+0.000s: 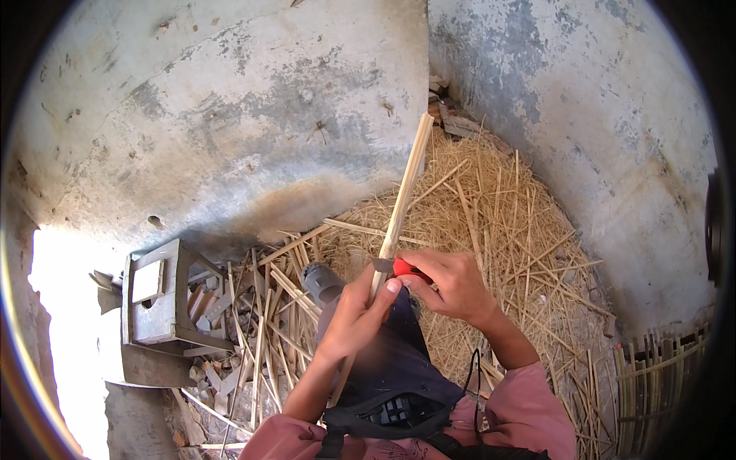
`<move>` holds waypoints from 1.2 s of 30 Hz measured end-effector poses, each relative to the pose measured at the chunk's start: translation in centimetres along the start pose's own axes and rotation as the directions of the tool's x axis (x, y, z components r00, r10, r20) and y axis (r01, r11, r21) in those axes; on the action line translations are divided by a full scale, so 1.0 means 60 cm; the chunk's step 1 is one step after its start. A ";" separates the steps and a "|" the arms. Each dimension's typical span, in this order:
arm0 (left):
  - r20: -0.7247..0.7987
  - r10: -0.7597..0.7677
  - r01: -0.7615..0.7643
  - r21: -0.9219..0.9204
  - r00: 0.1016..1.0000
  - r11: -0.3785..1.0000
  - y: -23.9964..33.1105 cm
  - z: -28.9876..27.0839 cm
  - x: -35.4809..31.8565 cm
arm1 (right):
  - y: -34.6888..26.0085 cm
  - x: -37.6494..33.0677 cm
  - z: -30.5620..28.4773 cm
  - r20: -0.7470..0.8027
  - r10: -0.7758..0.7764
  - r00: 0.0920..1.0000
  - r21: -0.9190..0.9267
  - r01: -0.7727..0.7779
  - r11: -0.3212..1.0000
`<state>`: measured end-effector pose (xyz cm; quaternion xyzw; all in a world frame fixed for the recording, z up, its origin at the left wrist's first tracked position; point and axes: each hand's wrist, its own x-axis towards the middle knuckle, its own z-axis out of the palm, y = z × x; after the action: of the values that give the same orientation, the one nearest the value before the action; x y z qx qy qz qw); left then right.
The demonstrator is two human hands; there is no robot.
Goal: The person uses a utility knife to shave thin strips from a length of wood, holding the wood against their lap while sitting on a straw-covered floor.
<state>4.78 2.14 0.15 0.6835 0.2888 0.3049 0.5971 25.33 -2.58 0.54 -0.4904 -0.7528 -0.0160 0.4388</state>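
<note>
A long pale wooden strip, perhaps split bamboo, slants up and away from my lap toward the corner of the walls. My left hand is closed round its lower part, the thumb lying along it. In my right hand is a knife with a red and black handle. Its short grey blade lies across the strip, just above my left fingers and close to my left thumb tip. The strip's lower end passes behind my left hand and forearm, so part of it is hidden.
Straw and thin shavings heap up against the walls. Loose wooden sticks lie to the left, beside an overturned wooden stool and rubble. A slatted panel leans at the lower right. Peeling walls enclose the corner.
</note>
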 end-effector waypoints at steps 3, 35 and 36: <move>-0.079 0.092 -0.079 0.155 0.993 0.985 0.002 0.005 0.004 | -0.009 0.004 -0.007 0.007 0.022 1.000 -0.027 -0.022 0.999; -0.022 -0.055 0.059 0.213 0.998 0.975 -0.028 0.031 -0.049 | 0.128 0.073 -0.141 -0.534 0.440 0.722 -0.025 -0.534 0.845; -0.055 -0.059 0.069 0.192 0.997 0.979 -0.032 0.028 -0.048 | 0.131 0.075 -0.150 -0.497 0.477 0.725 0.072 -0.513 0.855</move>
<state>4.10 -0.89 -2.15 0.7211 0.3536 0.2727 0.5298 36.45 0.62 5.92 -0.6672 -0.4544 -0.0506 0.5880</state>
